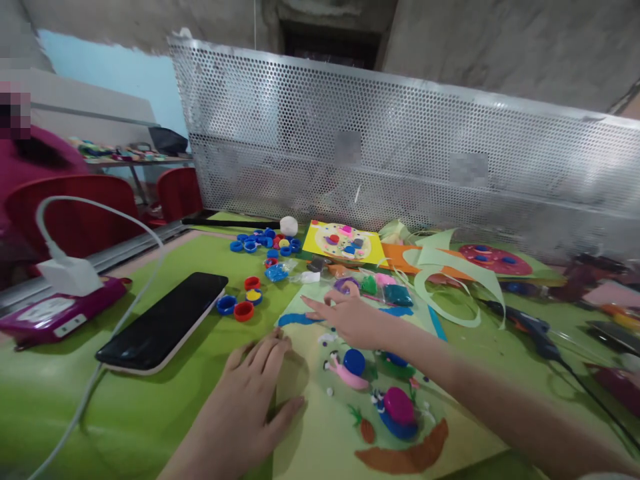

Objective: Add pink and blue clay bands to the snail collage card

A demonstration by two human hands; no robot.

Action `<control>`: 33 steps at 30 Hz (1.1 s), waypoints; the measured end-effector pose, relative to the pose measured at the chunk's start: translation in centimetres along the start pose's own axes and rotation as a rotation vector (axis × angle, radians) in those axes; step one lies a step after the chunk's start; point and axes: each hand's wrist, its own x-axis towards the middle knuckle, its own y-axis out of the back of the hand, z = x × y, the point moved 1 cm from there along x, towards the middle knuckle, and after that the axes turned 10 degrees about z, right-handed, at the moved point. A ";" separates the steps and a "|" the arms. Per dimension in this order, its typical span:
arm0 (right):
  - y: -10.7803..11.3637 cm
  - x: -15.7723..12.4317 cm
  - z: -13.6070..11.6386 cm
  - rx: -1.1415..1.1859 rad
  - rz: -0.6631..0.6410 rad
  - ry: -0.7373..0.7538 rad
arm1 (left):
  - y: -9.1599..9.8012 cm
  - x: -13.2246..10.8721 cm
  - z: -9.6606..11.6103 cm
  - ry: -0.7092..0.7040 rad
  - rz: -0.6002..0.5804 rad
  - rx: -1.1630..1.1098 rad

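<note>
My left hand [250,393] lies flat with fingers stretched out, pressing the left edge of a pale yellow-green craft sheet [330,427]. The sheet carries clay snails: a pink one with a blue cap shell [351,368] and a blue one with a magenta shell [399,410], plus a brown clay strip [410,453]. My right hand [350,317] reaches across the sheet's upper part, fingers extended and pointing left, above a blue clay streak [297,319]. Small clay lumps in green, pink and teal [385,288] lie just beyond it.
A black phone [165,320] lies at left, with a purple device and white charger [60,297] beyond. Several bottle caps [265,243] are scattered ahead. A yellow artwork [343,241], green paper strips [450,273], a glue gun [530,330] and a perforated metal panel [400,147] stand behind.
</note>
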 end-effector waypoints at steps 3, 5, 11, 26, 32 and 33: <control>0.1 -0.2 -0.1 -0.008 -0.031 -0.015 | 0.0 0.0 0.0 0.008 -0.008 -0.013; 0.4 -0.5 0.1 -0.025 -0.050 -0.028 | 0.0 -0.1 -0.1 0.007 -0.006 -0.015; 1.0 -1.5 0.7 -0.061 -0.050 -0.067 | -0.2 0.0 -0.2 -0.009 -0.004 0.004; 0.9 -0.9 1.1 0.036 0.066 -0.074 | 0.0 0.0 -0.1 -0.008 0.003 0.012; 0.3 0.7 0.5 0.067 0.036 -0.037 | 0.2 0.1 0.0 0.014 -0.032 0.001; 0.3 0.5 0.9 0.101 0.049 -0.071 | 0.2 0.1 -0.1 0.013 -0.037 -0.005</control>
